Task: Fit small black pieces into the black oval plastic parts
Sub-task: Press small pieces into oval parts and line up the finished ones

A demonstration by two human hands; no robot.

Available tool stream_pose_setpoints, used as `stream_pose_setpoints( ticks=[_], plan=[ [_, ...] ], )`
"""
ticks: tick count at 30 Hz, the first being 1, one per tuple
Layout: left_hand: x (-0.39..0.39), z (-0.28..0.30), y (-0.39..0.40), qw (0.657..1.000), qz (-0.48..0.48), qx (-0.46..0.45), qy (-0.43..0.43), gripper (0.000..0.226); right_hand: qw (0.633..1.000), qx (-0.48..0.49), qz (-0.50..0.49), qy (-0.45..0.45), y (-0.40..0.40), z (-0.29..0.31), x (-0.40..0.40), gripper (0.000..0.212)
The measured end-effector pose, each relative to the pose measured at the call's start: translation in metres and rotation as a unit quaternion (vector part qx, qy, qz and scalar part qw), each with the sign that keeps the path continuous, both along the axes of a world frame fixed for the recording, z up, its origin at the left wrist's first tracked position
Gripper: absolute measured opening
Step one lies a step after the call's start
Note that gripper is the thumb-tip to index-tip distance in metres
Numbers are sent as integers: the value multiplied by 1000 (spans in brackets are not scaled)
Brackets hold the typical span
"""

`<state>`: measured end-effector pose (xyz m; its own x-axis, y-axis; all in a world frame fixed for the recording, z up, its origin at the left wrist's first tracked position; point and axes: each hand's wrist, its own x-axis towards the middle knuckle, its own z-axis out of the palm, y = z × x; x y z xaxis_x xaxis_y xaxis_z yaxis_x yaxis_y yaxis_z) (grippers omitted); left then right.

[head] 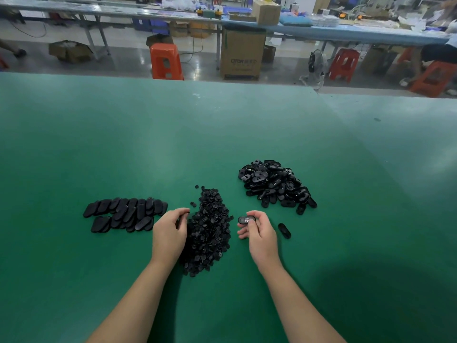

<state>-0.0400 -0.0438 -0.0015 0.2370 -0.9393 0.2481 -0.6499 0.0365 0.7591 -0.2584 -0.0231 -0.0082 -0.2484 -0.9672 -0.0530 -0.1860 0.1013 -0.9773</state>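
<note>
Assembly station, head view. The right hand (259,231) pinches a single black oval plastic part (244,220) between thumb and fingers, its recessed face turned upward and apparently still awaiting its insert. The left hand (170,229) has its fingers curled, with a dark speck at the fingertips that is probably a small black piece; the grip itself is too small to confirm. Between the two hands lies the heap of small black pieces (210,231), the supply of inserts. Beyond the right hand sits the loose pile of oval parts (274,184), presumably unfitted stock, and one stray oval part (284,230) lies on the green table (222,132) just outside that hand. Outside the left hand, overlapping rows of oval parts (126,214) are laid face down, judged to be the finished output. By this reading the task is partly done: a fair batch is completed, yet the unfitted pile remains the larger share.
</note>
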Motion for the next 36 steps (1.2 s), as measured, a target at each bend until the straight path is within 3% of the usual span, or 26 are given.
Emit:
stream_pose_setpoints(
  ticks=[3,7,10,13,18,29,36],
  plan=[
    [-16,11,1,995,-25,48,81,16,1000,-3,2,0,0,0,0,17],
    [-46,32,-5,938,-91,141,303,18,1000,-1,9,-4,0,-1,-1,14],
    [-64,37,-7,914,-95,180,352,14,1000,1,5,-26,0,0,-1,14],
    [-74,34,-6,910,-85,208,349,11,1000,-4,15,-2,0,0,-1,20],
    [-90,36,-4,933,-88,229,264,21,999,-17,40,-16,-1,-3,-2,13],
    [-100,45,-10,968,-154,178,85,26,1000,-21,19,1,0,-2,-4,14],
    [-99,46,-8,958,-128,179,181,10,999,-40,10,-8,1,0,-3,19]
  ],
)
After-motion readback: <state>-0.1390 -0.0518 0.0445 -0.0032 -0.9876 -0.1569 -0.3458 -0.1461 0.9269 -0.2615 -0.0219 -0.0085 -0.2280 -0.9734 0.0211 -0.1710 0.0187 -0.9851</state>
